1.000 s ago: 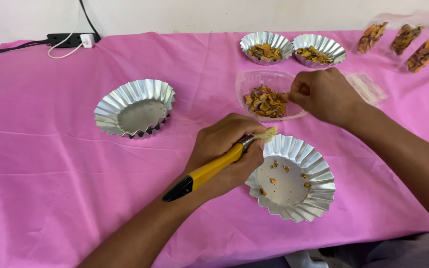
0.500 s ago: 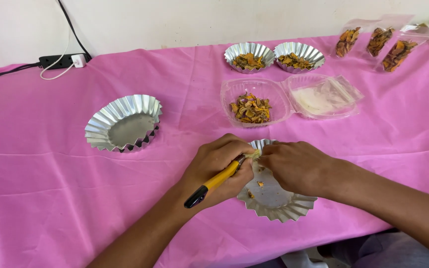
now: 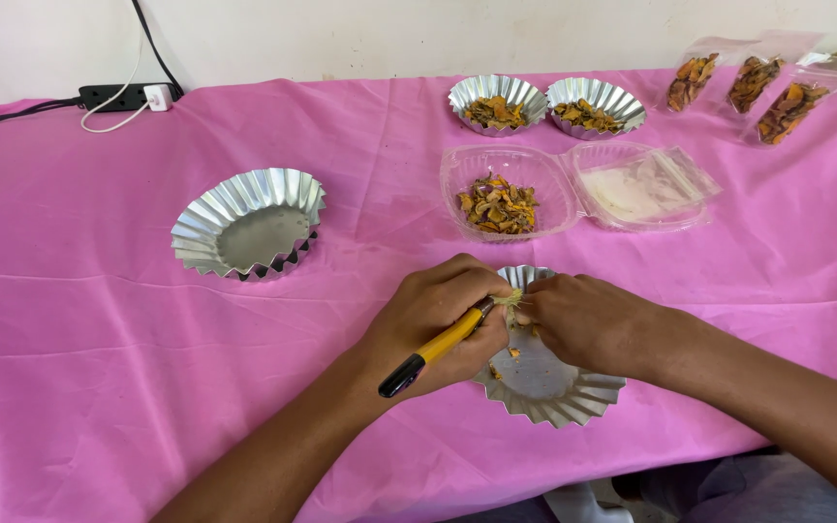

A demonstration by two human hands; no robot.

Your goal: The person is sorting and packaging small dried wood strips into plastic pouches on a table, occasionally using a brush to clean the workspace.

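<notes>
My left hand (image 3: pixel 438 324) grips a yellow-handled cutter with a black end (image 3: pixel 435 347), its tip pointing at a small pale piece (image 3: pixel 511 307) pinched by my right hand (image 3: pixel 583 322). Both hands meet over a fluted foil tray (image 3: pixel 554 392) near the table's front edge, with a few orange crumbs in it. Just beyond sits an open clear plastic clamshell (image 3: pixel 544 194) holding orange-brown dried pieces (image 3: pixel 498 203); its lid lies flat to the right.
An empty foil tray (image 3: pixel 249 223) stands at the left on the pink tablecloth (image 3: pixel 99 339). Two filled foil trays (image 3: pixel 546 102) sit at the back, clear pouches of dried pieces (image 3: pixel 748 87) at the back right, a power strip with cables (image 3: pixel 128 95) at the back left.
My right hand left the clamshell and came down to meet my left hand over the near foil tray. The view shifted so the table's things sit further up.
</notes>
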